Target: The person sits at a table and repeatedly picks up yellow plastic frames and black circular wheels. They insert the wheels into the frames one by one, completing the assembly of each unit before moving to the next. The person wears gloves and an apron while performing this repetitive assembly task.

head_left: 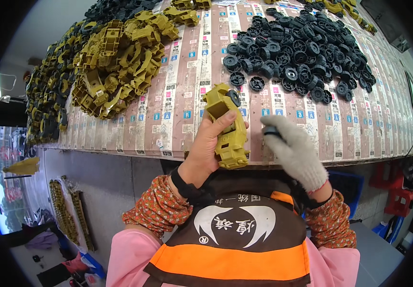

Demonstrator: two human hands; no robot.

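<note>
Bare-skinned, my left hand (pixel 205 143) grips an olive-yellow plastic toy car body (pixel 233 138) over the table's near edge, the thumb lying across it. One black wheel (pixel 234 98) sits on the side of the body near its far end. To the right, my right hand (pixel 295 148) wears a light knitted glove and pinches a small black wheel (pixel 272 130) between thumb and fingers. That wheel is apart from the car body, and the glove hides part of it.
A heap of black toy wheels (pixel 302 52) covers the table's right back. Olive-yellow car bodies (pixel 120 62) pile up at the left back, with bodies bearing black wheels (pixel 48 95) farther left. The table (pixel 192 95) has a printed covering. Red stools (pixel 397 191) stand below right.
</note>
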